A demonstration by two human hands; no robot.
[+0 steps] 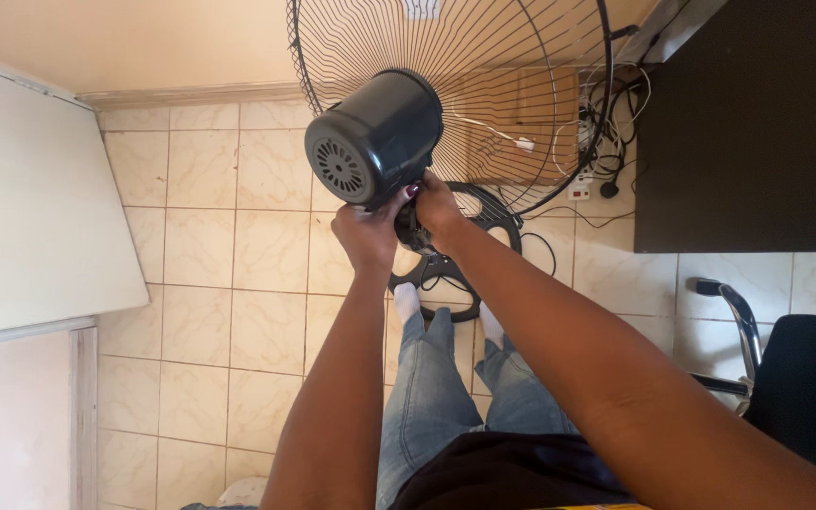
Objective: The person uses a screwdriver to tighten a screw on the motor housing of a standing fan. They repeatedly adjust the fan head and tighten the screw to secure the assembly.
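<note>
Here, both hands meet at the neck of a pedestal fan, directly below its dark motor housing [375,137]. The left hand [365,236] wraps the underside of the housing, fingers curled closed around the joint where the housing meets the stand. The right hand [438,210] sits just beside it, touching the same joint, fingers closed on the neck; the exact part pinched cannot be told, since the hands cover it. The housing is tilted, its vented rear cap facing the camera and to the left. In front of it stands the wire rear guard [484,85], a round cage of thin radial spokes. Below the hands, the round black base [469,203] rests on the tiled floor [210,274], between the person's white-socked feet. A tangle of cables [606,151] lies near a dark cabinet [757,123] on the right, and a black chair [805,397] stands at the lower right.
</note>
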